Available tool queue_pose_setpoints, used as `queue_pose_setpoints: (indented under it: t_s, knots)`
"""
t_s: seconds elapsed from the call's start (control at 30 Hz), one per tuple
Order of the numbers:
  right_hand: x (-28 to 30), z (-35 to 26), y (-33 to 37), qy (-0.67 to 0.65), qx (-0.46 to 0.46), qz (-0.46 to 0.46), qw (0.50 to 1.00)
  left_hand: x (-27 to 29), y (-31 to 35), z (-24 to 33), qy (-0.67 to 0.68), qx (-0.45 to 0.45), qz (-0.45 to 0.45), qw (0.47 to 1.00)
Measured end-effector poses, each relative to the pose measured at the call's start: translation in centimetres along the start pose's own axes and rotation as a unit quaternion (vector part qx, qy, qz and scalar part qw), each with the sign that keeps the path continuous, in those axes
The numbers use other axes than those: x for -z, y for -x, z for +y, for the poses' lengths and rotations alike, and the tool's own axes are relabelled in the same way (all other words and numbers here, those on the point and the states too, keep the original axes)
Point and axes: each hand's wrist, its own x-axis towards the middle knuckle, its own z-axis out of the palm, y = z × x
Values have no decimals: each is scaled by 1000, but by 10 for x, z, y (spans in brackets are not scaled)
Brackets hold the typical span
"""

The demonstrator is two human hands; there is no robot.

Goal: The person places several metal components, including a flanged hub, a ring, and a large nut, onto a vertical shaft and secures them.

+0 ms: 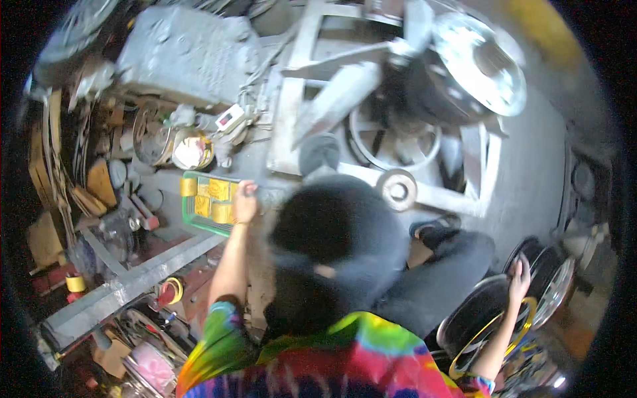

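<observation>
My left hand (245, 203) is closed on the right-hand edge of a green plastic basket (188, 211). Several yellow pieces (219, 191) lie in the basket, too blurred to name. Away to the right, my right hand (520, 280) has its fingers stretched out and holds nothing that I can see. It is over or beside black wheel rims (474, 312); whether it touches them I cannot tell. A yellow-edged ring (527, 318) shows beside my right forearm. My bent legs, in dark trousers, fill the middle.
Ahead stands a pale metal frame (285, 126) with a shiny wheel rim (504, 73) mounted on it. A round ring-shaped part (397, 190) sits by its near edge. At left are a large grey casting (189, 56), an open can (192, 152) and a metal beam (133, 288).
</observation>
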Motion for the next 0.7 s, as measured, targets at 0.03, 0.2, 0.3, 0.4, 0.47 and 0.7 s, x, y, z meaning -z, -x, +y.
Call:
queue_pose_setpoints:
  t_s: [0.03,0.2,0.3,0.4,0.47,0.7]
  knots:
    - [12,-11,16,12,-48,-7,999,-18,-12,-16,33,-15,30,999]
    - [38,-1,64,316,-13,-59,947,-101,-61,-60,195,132,62,970]
    - [56,37,96,289,-31,-22,957,-132,-89,-63,154,152,25,976]
    - [17,24,95,299,-82,-26,950,-157,-120,-90,170,147,25,974]
    - [-16,8,97,336,-116,-42,934,-167,-143,-90,90,164,-21,982]
    - [-237,-185,36,549,-95,-130,820,-207,-190,-126,-75,102,-218,968]
